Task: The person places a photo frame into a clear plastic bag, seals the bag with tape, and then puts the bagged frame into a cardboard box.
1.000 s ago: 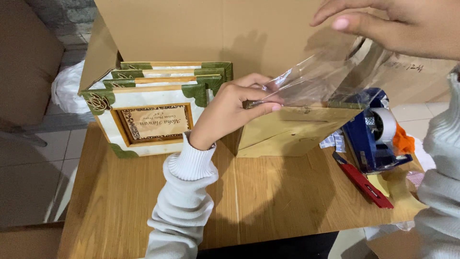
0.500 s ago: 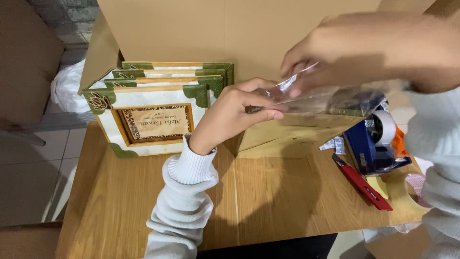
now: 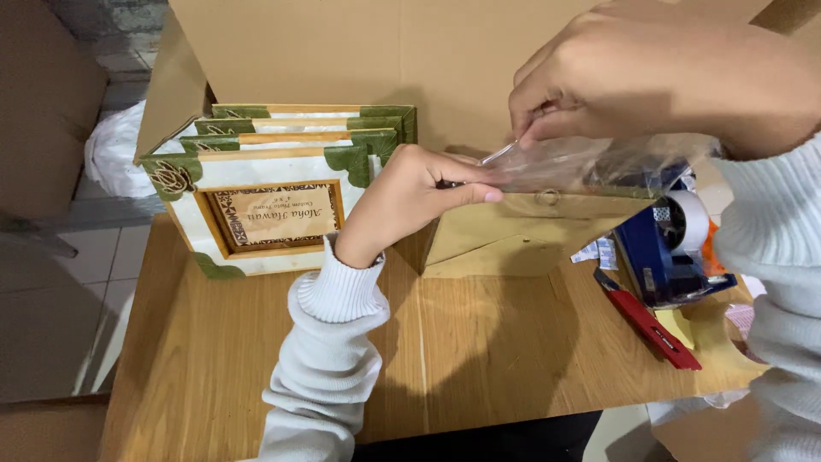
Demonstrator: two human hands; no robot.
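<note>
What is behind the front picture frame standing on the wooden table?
Behind the front picture frame stand more frames of the same green-cornered kind, only their top edges showing, with a big cardboard sheet at the back. The front frame covers their faces, so their exact number is unclear.

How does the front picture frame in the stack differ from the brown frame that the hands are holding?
The front picture frame is white with green corner ornaments and a printed insert; the brown frame is plain tan, showing what looks like its backing. The front frame leans untouched in a stack inside the cardboard box; the brown one is gripped by the left hand, while the right hand pulls a clear plastic bag at its top. Both stand roughly upright.
</note>
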